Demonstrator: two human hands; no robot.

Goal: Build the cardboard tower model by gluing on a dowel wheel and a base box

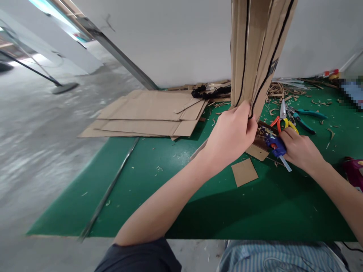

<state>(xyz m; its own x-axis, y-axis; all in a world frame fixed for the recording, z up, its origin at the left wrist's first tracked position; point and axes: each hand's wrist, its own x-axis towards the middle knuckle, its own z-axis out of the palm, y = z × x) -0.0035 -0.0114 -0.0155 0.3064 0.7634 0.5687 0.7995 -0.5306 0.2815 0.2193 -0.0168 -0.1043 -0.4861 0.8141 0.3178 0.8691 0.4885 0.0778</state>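
My left hand [234, 130] is closed on the lower part of a tall folded cardboard piece [259, 49] with black cords running along it. My right hand [300, 149] is closed at a blue glue gun [276, 145], whose clear glue stick pokes out toward me; the handle is mostly hidden by the fingers. Beneath the gun, an open cardboard box [256, 152] contains small scraps. A square cardboard piece [244, 172] lies flat just in front of it. Scissors [283, 113] with red and yellow handles lie beyond my right hand, beside teal-handled pliers [304, 117].
Flat cardboard sheets [150, 109] are stacked at the back left of the green table [193, 219]. A metal strip [113, 185] lies across its left side. Black cord [211, 91] and cardboard shavings [279, 90] lie by the white wall. A magenta object [353, 172] is at the right edge.
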